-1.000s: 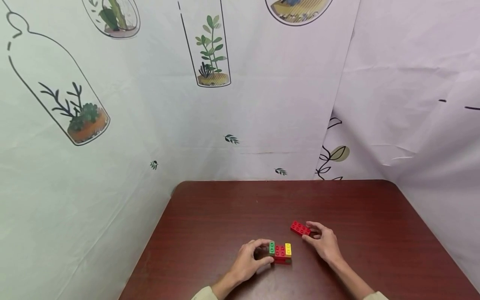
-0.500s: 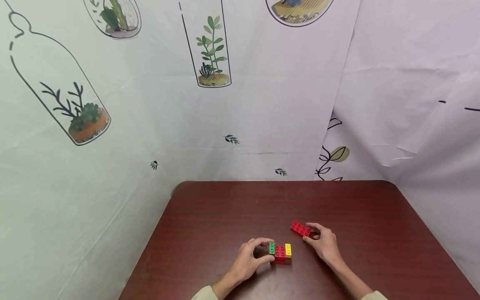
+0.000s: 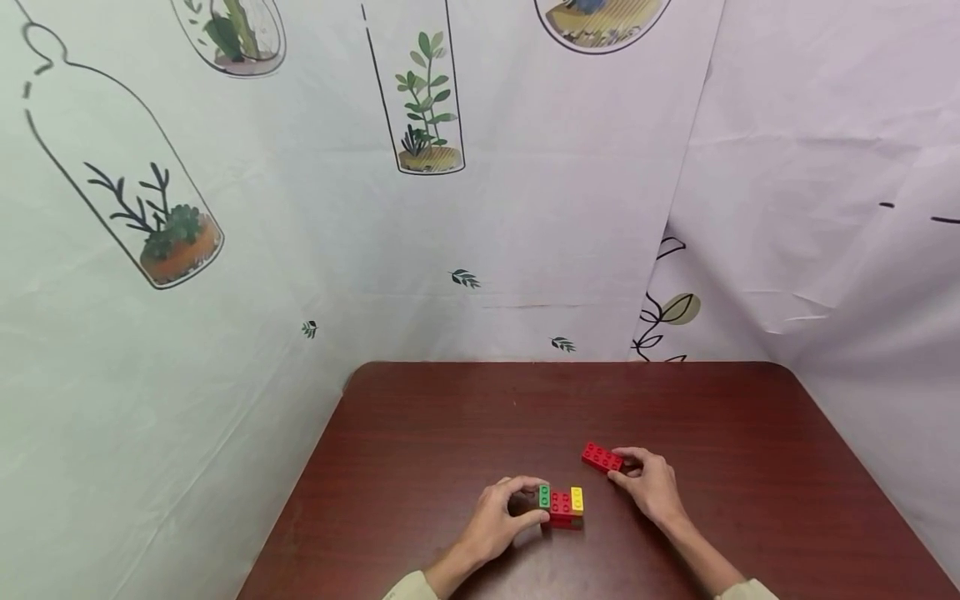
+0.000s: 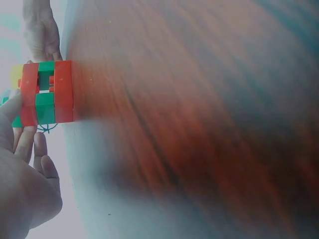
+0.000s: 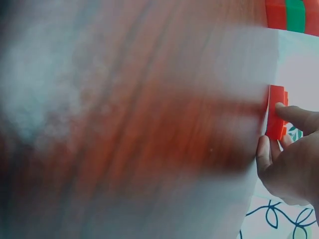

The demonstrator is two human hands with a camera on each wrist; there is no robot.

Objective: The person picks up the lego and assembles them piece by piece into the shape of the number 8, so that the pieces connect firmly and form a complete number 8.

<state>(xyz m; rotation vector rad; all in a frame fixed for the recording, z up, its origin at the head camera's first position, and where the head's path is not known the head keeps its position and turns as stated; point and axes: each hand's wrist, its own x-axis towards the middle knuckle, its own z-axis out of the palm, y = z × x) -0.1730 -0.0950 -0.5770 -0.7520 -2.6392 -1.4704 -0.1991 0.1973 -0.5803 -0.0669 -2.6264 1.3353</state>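
Observation:
My left hand [image 3: 493,518] grips the left end of a small stack of toy building bricks [image 3: 561,503], thumb in front and fingers behind. On its top, a green brick [image 3: 544,497] sits at the left and a yellow brick [image 3: 577,498] at the right, with red studs between them. From the side, in the left wrist view, green bricks [image 4: 45,108] separate two red layers, with a gap between them. Farther back and to the right, a loose red brick [image 3: 602,457] lies on the table, its right end pinched by my right hand [image 3: 651,490]. The right wrist view shows this red brick [image 5: 275,112] edge-on.
The dark reddish-brown table [image 3: 450,408] has rounded far corners. White fabric walls [image 3: 510,242] printed with plants in jars stand close behind it and on both sides.

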